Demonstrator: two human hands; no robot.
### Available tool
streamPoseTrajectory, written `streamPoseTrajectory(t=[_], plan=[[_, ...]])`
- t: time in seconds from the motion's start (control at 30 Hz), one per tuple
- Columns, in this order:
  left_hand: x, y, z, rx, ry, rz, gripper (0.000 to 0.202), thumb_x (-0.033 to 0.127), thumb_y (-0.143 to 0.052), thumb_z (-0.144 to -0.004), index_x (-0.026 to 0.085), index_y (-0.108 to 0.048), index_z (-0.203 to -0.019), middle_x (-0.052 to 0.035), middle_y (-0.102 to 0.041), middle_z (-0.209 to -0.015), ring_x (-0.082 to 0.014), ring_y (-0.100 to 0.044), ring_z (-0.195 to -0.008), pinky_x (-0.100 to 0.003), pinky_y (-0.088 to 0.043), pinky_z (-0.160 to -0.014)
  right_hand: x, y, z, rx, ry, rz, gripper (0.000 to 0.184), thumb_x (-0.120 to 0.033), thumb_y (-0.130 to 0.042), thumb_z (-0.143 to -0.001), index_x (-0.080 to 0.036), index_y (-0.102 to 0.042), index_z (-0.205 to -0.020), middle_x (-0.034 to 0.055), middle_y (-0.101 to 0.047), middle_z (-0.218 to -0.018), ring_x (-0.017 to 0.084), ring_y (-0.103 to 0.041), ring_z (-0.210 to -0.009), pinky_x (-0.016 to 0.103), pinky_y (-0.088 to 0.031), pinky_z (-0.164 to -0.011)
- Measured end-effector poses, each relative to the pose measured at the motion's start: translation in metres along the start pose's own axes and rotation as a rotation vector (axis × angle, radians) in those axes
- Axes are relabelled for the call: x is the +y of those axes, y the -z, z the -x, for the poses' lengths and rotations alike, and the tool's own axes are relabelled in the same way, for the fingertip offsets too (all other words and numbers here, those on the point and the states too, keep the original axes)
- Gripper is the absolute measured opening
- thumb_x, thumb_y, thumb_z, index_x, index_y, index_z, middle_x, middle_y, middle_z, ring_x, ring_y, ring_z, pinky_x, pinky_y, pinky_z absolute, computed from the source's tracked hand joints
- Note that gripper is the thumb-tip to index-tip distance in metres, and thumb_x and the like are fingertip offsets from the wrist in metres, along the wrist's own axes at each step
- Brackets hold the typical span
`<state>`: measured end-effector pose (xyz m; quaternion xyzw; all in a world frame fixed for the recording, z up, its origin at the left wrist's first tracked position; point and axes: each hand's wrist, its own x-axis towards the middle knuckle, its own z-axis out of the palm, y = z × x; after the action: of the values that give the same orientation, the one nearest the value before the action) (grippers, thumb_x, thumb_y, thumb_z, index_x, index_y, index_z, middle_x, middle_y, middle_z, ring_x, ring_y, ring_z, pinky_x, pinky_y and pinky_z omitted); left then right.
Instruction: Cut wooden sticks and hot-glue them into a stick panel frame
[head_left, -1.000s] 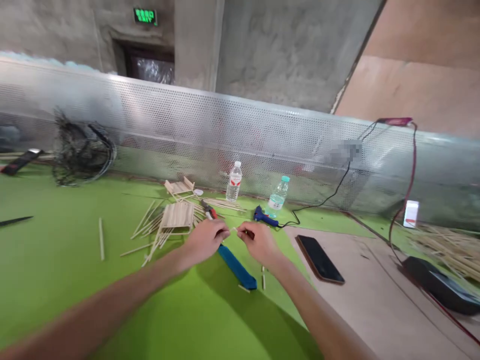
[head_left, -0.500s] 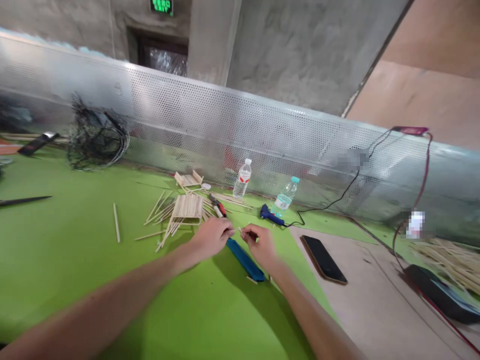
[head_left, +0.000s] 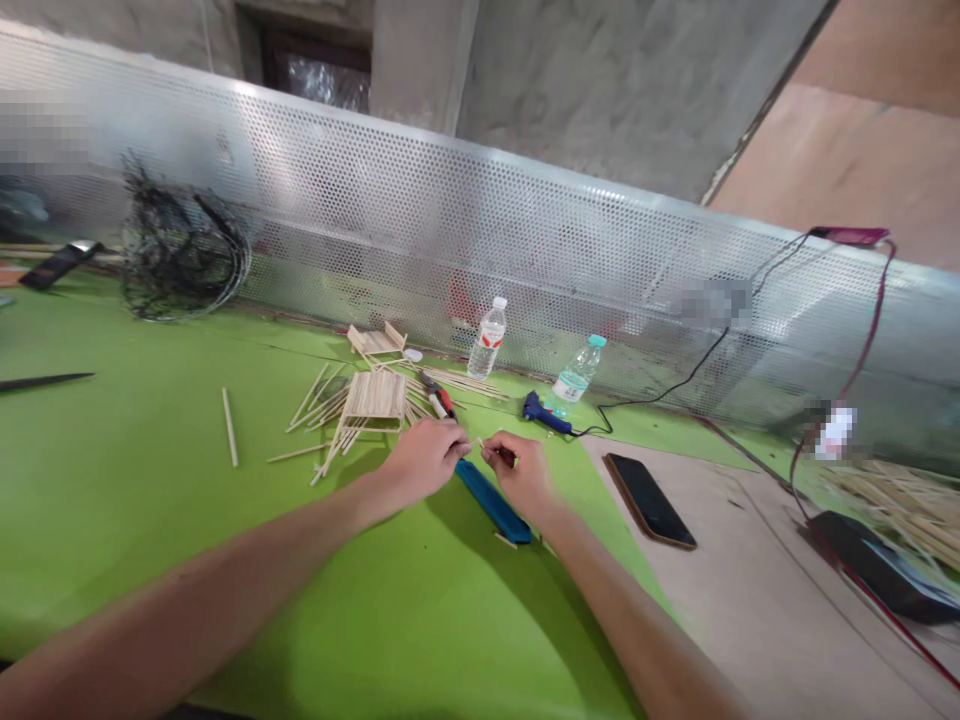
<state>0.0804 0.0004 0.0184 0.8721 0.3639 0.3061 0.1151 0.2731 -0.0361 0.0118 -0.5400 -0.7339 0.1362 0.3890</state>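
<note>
Currently left hand and right hand face each other, backs upward, near the far end of a long, narrow blue object. Left fingertips pressed together; any hold too small to tell. Right thumb and finger pinch a tiny pale sliver by that end. Smooth green tabletop spreads on the object's near side; flat beige sheet edges it rightward.

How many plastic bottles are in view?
2: a clear plastic bottle with a white cap, and, right of it, a teal-capped clear plastic bottle near the blue glue gun.
</note>
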Motion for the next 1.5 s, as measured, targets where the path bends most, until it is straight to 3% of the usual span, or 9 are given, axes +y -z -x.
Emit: streamPoseTrajectory(t=[0.37, 0.7, 1.23, 1.5], plan=[[0.004, 0.002, 0.002, -0.014, 0.035, 0.014, 0.022, 0.025, -0.051, -0.095, 0.02, -0.067, -0.08, -0.0026, -0.069, -0.08, -0.0185, -0.061, -0.075, -0.031, -0.043, -0.07, -0.008, 0.004, 0.003, 0.01, -0.007, -0.024, 0.018, -0.027, -0.056, -0.087, -0.019, -0.064, -0.072, -0.0001, -0.058, -0.062, 0.014, -0.048, -0.058, 0.025, -0.035, -0.055], [0.008, 0.001, 0.004, 0.016, 0.008, 0.031, 0.021, 0.021, -0.052, -0.093, 0.02, -0.065, -0.077, -0.0022, -0.066, -0.077, -0.0174, -0.059, -0.073, -0.03, -0.04, -0.068, -0.007, 0.005, 0.005, 0.036, -0.005, -0.006, 0.026, -0.038, -0.058, -0.089, -0.02, -0.063, -0.071, 0.0003, -0.056, -0.061, 0.014, -0.046, -0.057, 0.026, -0.035, -0.055], [0.011, 0.003, 0.004, -0.016, -0.005, 0.037, 0.023, 0.022, -0.05, -0.096, 0.02, -0.068, -0.082, -0.0027, -0.068, -0.081, -0.0176, -0.059, -0.076, -0.031, -0.042, -0.073, -0.008, 0.009, 0.008, 0.004, 0.003, 0.06, 0.019, -0.027, -0.057, -0.089, -0.02, -0.066, -0.073, 0.0001, -0.061, -0.065, 0.014, -0.048, -0.059, 0.025, -0.034, -0.056], [0.011, 0.0, 0.004, 0.024, 0.034, 0.046, 0.021, 0.026, -0.05, -0.095, 0.021, -0.067, -0.085, -0.0025, -0.068, -0.083, -0.0173, -0.059, -0.076, -0.03, -0.041, -0.069, -0.011, 0.012, 0.005, 0.026, 0.034, 0.058, 0.02, -0.03, -0.055, -0.092, -0.02, -0.067, -0.079, 0.0012, -0.063, -0.068, 0.015, -0.051, -0.061, 0.026, -0.038, -0.058]])
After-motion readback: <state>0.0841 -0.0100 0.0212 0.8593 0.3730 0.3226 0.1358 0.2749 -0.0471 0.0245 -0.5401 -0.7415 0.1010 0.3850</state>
